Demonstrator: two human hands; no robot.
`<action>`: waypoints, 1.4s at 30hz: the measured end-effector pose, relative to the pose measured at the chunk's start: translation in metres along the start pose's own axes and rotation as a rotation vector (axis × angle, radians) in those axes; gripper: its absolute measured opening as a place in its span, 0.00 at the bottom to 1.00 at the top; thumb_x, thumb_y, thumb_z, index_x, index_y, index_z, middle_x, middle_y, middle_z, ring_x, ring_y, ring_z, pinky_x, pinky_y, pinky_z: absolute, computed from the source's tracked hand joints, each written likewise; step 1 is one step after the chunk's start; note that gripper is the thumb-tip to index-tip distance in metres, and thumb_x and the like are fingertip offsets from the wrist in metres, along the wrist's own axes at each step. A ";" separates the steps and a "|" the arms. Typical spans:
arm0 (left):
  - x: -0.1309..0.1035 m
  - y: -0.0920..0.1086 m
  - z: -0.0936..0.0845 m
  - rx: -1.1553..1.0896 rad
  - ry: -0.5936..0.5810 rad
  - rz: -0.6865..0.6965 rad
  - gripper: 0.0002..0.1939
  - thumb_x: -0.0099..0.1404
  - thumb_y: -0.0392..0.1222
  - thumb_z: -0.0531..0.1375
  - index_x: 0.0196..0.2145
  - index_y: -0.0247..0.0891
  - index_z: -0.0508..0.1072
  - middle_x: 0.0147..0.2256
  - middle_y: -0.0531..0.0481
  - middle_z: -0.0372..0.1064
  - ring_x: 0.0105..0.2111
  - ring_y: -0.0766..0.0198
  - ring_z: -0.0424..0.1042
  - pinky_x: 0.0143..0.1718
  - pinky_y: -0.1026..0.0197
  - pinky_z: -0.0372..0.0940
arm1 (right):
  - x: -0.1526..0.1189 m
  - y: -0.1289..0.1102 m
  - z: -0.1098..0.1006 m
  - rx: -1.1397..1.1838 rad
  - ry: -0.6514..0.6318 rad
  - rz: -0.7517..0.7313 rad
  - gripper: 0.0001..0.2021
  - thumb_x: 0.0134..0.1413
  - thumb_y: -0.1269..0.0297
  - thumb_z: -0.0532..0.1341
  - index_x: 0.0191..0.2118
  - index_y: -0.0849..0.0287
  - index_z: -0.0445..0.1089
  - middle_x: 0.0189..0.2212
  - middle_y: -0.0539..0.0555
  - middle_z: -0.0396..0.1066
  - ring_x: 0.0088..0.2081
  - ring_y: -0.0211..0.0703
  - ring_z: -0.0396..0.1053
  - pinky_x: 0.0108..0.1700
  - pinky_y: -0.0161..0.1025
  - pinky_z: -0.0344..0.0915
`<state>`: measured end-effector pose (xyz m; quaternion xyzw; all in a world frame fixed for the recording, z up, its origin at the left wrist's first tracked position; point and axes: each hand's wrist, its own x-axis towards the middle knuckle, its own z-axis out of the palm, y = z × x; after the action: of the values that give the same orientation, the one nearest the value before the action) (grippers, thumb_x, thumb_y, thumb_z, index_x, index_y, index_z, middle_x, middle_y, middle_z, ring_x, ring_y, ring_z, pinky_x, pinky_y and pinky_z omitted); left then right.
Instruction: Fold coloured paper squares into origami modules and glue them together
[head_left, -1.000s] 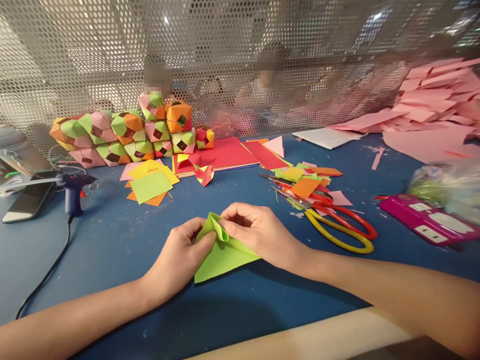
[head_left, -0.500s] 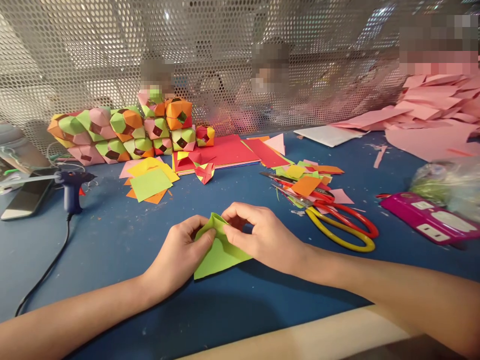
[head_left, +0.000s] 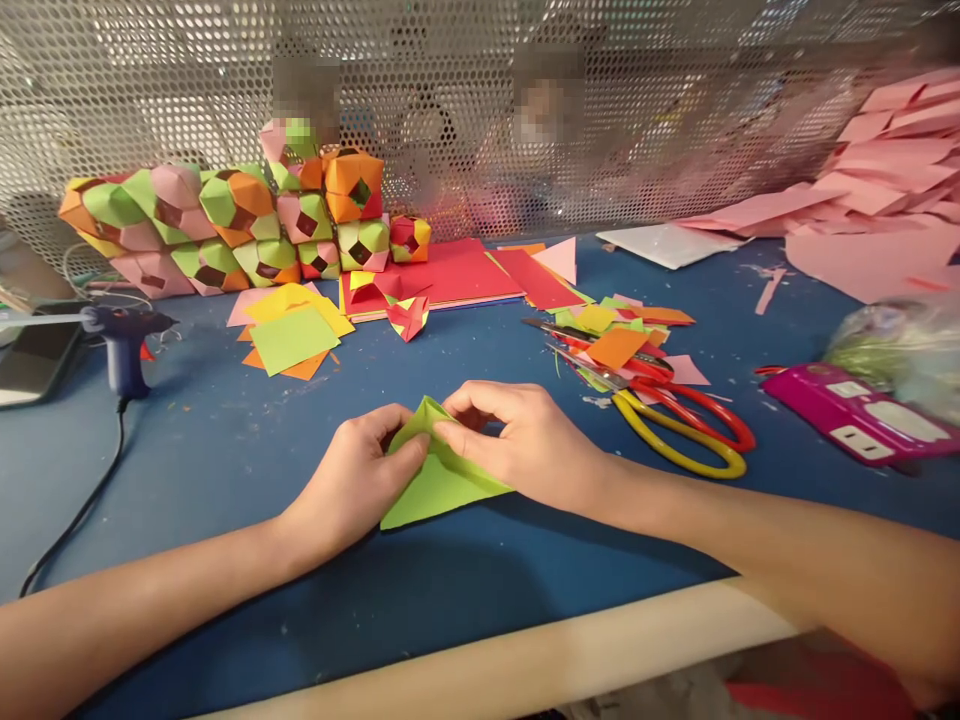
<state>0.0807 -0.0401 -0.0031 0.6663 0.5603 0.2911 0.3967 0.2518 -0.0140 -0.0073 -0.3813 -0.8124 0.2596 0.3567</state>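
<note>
A lime-green folded paper (head_left: 435,488) lies on the blue table mat (head_left: 225,470) near the front edge. My left hand (head_left: 352,482) pinches its upper left corner with thumb and fingers. My right hand (head_left: 517,440) presses and pinches the top fold from the right. The two thumbs meet at the paper's peak. The lower part of the paper lies flat as a triangle under my hands.
Two pairs of scissors (head_left: 675,420) lie right of my hands among paper scraps (head_left: 615,345). Stacked folded paper cubes (head_left: 240,230) line the perforated back wall. A glue gun (head_left: 120,345), red sheets (head_left: 450,275), loose squares (head_left: 292,335), pink paper (head_left: 862,210) and a magenta box (head_left: 862,420) surround them.
The raised loop at the paper's top has been pressed down into a flatter point. Both hands stayed on the paper; the camera view tilted down slightly.
</note>
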 end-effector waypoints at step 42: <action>-0.002 0.001 -0.002 -0.167 -0.159 -0.060 0.13 0.60 0.49 0.56 0.34 0.37 0.73 0.31 0.51 0.72 0.30 0.64 0.67 0.28 0.65 0.60 | -0.005 0.019 -0.011 -0.219 -0.144 -0.533 0.10 0.57 0.76 0.51 0.38 0.63 0.68 0.32 0.58 0.68 0.33 0.38 0.66 0.36 0.36 0.66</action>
<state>0.0789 -0.0415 -0.0007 0.6351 0.5205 0.2708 0.5024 0.2715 -0.0055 -0.0158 -0.1712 -0.9303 0.0937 0.3104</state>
